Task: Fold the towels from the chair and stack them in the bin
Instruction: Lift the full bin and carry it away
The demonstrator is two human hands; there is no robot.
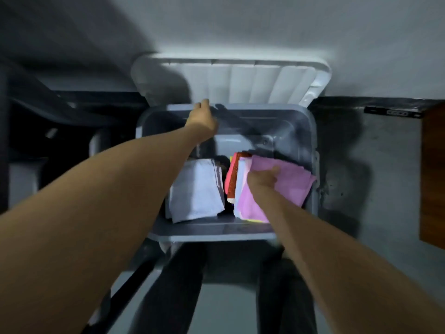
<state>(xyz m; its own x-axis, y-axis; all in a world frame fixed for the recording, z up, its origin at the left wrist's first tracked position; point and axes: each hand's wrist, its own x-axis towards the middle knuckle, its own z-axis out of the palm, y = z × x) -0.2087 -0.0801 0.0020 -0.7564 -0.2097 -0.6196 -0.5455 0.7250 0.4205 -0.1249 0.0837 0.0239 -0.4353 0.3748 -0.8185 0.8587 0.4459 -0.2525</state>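
Dim light falls on a pale plastered wall (265, 25), a grey concrete floor (385, 165) and a brown wooden furniture panel (433, 177) at the right.

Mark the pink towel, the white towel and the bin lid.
pink towel (294, 184), head view: its top face, right half.
white towel (196, 189), head view: middle of its folded top.
bin lid (252, 83), head view: its ribbed face.
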